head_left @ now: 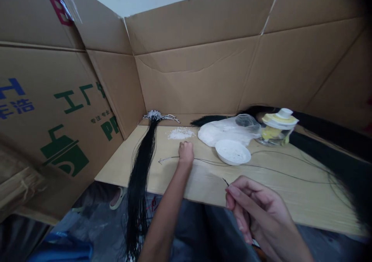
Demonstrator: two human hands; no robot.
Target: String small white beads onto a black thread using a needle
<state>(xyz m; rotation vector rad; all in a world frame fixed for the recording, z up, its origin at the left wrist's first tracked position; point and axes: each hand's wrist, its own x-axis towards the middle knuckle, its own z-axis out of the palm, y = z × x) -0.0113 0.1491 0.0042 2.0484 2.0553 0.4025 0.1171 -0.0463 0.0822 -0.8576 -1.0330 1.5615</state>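
Observation:
My right hand (258, 207) is closed in a pinch on a black cord, its short dark tip (225, 182) sticking out past thumb and forefinger. Farther forward, my left hand (186, 152) rests low over the board with its fingers curled together; whatever they hold is hidden. Just beyond those fingers lies a loose pile of small white beads (180, 133). A thin dark cord with a beaded end (165, 160) lies on the board to the left of my left hand, and more thin cord (209, 162) runs from behind that hand toward the right.
A white bowl (233, 152) stands beside a clear plastic bag of white material (219, 130). Behind it is a lidded clear jar (277, 128). Bead-ended black cords (142, 161) hang over the front edge at left. More black strands (328, 153) lie at right. Cardboard walls (192, 76) surround the board.

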